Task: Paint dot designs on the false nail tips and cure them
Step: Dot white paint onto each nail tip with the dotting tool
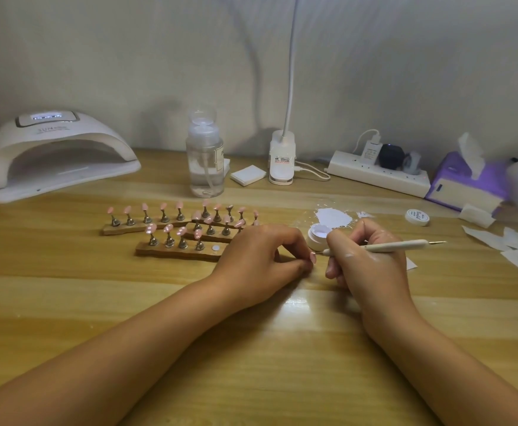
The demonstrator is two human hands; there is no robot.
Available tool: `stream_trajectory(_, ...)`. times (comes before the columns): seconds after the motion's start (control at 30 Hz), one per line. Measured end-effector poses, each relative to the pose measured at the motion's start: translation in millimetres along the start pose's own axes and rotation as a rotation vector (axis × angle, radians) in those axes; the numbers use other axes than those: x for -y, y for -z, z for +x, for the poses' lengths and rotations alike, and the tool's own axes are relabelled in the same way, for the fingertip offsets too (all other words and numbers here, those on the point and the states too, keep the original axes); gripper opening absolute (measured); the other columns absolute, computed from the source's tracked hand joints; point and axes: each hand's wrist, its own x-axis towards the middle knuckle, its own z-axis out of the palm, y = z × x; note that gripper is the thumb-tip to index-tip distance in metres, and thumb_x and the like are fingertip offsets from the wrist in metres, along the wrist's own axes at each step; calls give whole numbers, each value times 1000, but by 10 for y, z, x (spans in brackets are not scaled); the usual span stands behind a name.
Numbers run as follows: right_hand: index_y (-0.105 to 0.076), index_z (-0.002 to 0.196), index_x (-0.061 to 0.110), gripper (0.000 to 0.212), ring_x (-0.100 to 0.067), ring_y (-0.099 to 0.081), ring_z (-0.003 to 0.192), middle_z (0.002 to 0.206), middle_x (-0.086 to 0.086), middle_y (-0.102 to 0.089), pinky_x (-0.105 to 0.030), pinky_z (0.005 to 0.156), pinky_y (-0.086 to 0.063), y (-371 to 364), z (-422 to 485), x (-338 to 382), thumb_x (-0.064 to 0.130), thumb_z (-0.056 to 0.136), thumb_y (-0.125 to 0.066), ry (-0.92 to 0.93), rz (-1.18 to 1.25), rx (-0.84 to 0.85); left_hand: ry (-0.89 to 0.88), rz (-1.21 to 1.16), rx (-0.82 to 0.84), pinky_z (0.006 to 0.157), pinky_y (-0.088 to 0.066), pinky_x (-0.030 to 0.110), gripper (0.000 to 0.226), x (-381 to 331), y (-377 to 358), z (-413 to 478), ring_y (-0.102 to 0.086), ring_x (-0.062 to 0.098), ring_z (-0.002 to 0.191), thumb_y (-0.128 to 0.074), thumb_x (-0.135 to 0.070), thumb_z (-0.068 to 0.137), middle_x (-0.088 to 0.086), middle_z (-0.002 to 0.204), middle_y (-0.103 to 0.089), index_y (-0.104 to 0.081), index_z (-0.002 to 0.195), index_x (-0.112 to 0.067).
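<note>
- False nail tip [313,257]: small pink oval with a glossy coat, at centre frame just above the table [251,348], pinched at the fingertips of the left hand [260,256], whose fingers are curled.
- Dotting pen [399,245]: slim white matte shaft with a thin metal point at each end. The right hand [368,262] clasps it like a pencil. Its near point sits at the nail tip's edge; contact cannot be told.
- Gel pot [320,235]: low round white jar, open, with pale contents, just behind the two hands.
- Pot lid [417,217]: flat white disc with print, at right.
- Wooden strips [162,253]: three narrow brown bars at centre left with metal pegs, each capped by a glossy pink tip. The front bar shows one bare round socket [216,248].
- Curing lamp [58,155]: white domed plastic shell with an arched mouth and a lit display, at upper left.
- Pump bottle [205,155]: clear cylinder holding clear liquid, at upper centre.
- Table: glossy wood grain in yellow-brown.
</note>
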Motion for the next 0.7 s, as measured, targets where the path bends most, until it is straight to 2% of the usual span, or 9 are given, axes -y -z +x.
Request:
stream_trajectory(0.23, -47, 49, 22, 22, -12, -45, 44, 44, -6, -57, -24, 44, -35, 9, 9, -17, 32, 62, -63, 1, -6, -2, 3, -8, -5, 60, -38, 22, 11, -4, 0, 2, -53, -3, 59, -75, -26, 81, -21, 82, -69, -70, 80, -36)
stream_trajectory(0.53, -46, 48, 22, 23, -11, -46, 47, 44, -7, -57, -29, 60, -36, 7, 13, -26, 31, 62, -62, 8, 11, -8, 1, -13, -9, 60, -38, 21, 15, -9, -2, 2, -54, -4, 59, -75, -26, 81, -21, 82, -70, -68, 79, -38)
stream_trajectory(0.7, -47, 48, 23, 23, -13, -46, 46, 45, -6, -57, -21, 41, -35, 12, 11, -29, 32, 63, -63, 3, 4, -3, 3, -16, -13, 60, -37, 21, 11, -3, -6, 3, -54, -3, 59, -76, -26, 81, -20, 81, -70, -70, 80, -35)
